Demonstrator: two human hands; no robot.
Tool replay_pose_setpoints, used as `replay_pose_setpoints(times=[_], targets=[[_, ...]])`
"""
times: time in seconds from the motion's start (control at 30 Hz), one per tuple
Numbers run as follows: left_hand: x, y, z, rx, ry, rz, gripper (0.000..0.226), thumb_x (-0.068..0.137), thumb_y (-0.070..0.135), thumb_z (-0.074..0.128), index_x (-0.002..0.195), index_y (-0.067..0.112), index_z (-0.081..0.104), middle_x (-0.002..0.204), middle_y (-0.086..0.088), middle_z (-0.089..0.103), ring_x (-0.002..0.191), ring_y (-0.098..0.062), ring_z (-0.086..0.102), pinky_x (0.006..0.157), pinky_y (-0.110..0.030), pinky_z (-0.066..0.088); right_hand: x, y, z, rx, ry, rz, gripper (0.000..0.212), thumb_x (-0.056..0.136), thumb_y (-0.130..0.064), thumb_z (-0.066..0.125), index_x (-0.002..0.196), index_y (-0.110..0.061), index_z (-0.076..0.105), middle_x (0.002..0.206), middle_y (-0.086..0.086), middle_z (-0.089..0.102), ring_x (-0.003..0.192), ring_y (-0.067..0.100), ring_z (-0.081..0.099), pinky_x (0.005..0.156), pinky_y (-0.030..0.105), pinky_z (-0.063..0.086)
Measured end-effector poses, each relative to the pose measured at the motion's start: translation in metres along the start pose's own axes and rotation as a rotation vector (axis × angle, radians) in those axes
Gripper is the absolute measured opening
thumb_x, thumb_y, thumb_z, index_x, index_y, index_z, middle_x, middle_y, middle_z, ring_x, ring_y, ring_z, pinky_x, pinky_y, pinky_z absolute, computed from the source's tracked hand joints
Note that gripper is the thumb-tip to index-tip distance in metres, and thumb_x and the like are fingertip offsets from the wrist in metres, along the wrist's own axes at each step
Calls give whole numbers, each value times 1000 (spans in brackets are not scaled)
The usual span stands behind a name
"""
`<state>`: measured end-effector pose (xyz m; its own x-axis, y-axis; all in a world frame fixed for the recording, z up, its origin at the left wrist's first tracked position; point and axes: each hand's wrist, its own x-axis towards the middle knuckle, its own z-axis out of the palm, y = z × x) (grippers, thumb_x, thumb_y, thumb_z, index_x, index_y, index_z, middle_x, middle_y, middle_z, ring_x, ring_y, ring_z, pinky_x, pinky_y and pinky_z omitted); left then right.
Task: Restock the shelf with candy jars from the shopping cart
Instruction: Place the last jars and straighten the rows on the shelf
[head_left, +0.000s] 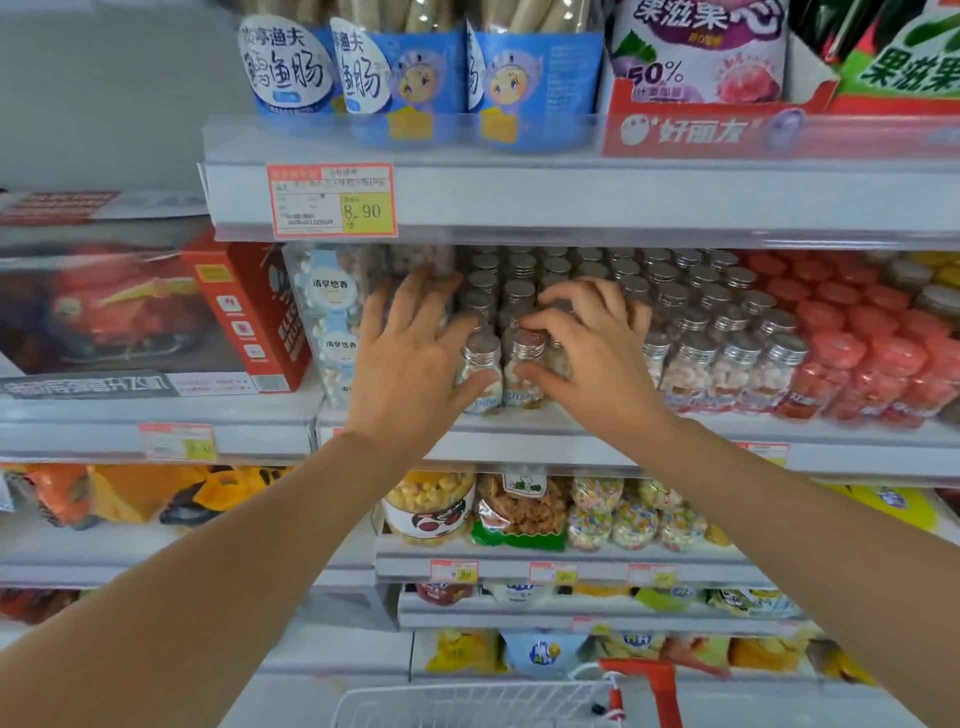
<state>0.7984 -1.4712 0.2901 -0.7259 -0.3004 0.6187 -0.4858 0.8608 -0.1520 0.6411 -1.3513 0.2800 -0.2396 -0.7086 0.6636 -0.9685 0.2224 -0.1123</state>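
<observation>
Forearms first, both stretched out over the cart (467, 701) (only its white rim and red handle show, below my wrists, so I cannot tell what it holds). My left hand (405, 358) lies loose, fingers straight and spread toward the back of the shelf (519, 441), with just the thumb laid against the front of the left jar (480, 371). My right hand (587, 353) is curled, with the forefinger on the lid of the right jar (525, 364) and the thumb low on its side, so I take it I am pinching that one. The two stand side by side between my thumbs, at the very front of the shelf, touching or nearly so. Behind and to the right of my right hand the other jars (701, 332) stand in tight ranks, and beyond them are the red jars (857, 353).

My guess is that I am settling this pair into the front row. The risk is that edge. Both jars sit right at the lip, just ahead of my palms, and a careless pull back could tip either one forward and off. My curled right fingers also hang over the lids behind, where a nudge could topple a rank, each jar knocking the next. Best to let go cleanly and draw both hands back level.
</observation>
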Motion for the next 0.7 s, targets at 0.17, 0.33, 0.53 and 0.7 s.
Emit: replay_pose_setpoints(times=[0.17,0.33,0.53,0.7], targets=[[-10,6,-2,-4,-31,-2,46,85,44,60,120,15,63,138,-11,49,136,-33,28,111,-52,19,-2,4,-3,36,8,-35,43,72,-54,66,99,-22,72,114,-2,61,117,19,37,86,35,19],[-8,5,-12,35,-64,0,57,89,48,39,123,7,60,140,-13,47,136,-32,25,113,-50,16,4,5,-15,39,-36,-40,58,85,-63,46,123,-24,64,123,-6,62,120,18,46,94,34,16],[13,0,-25,81,-12,78,35,87,23,43,108,11,69,121,-10,63,126,-37,42,106,-49,24,36,9,-27,101,-1,51,24,92,-36,60,113,-30,68,103,-9,71,111,18,53,96,35,20],[34,-2,-34,215,-182,167,33,86,16,58,117,22,67,121,-1,65,132,-32,36,111,-50,20,61,10,-27,-43,-295,-38,29,91,-43,59,119,-40,63,112,-13,68,117,17,52,92,35,22]])
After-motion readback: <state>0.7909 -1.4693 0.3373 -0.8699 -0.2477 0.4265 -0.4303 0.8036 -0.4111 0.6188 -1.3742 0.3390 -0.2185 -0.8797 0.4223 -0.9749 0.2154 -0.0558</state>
